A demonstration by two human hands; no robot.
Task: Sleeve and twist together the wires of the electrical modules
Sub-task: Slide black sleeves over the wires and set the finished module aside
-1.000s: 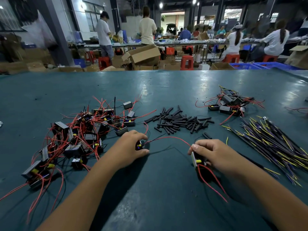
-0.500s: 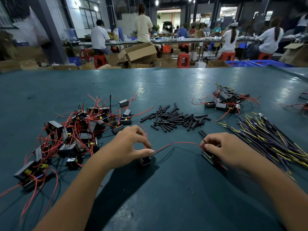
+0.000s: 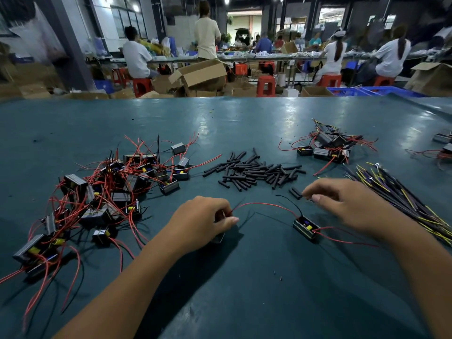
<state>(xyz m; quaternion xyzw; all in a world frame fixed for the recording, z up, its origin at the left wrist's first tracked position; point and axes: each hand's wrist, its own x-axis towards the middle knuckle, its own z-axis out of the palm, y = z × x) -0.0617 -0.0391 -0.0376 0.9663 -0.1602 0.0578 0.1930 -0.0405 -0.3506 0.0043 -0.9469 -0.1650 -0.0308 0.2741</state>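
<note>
My left hand (image 3: pixel 203 221) curls over a small black module (image 3: pixel 219 238) whose edge shows under the palm, with the thumb at the end of a red wire (image 3: pixel 264 204). That wire arcs right to a second black module (image 3: pixel 307 227), which lies free on the table. My right hand (image 3: pixel 342 204) is above and right of that module. Its index finger and thumb pinch a short black sleeve beside two loose sleeves (image 3: pixel 294 192). The main heap of black sleeves (image 3: pixel 254 172) lies just beyond.
A tangle of modules with red wires (image 3: pixel 110 192) fills the left of the teal table (image 3: pixel 244 289). A smaller pile of modules (image 3: pixel 327 148) sits at the back right, and a bundle of black and yellow wires (image 3: pixel 403 196) lies under my right forearm. Workers sit at benches behind.
My right hand let go of its module, which now lies on the table, and moved up to the loose sleeves. My left hand stayed on its module and the red wire.
</note>
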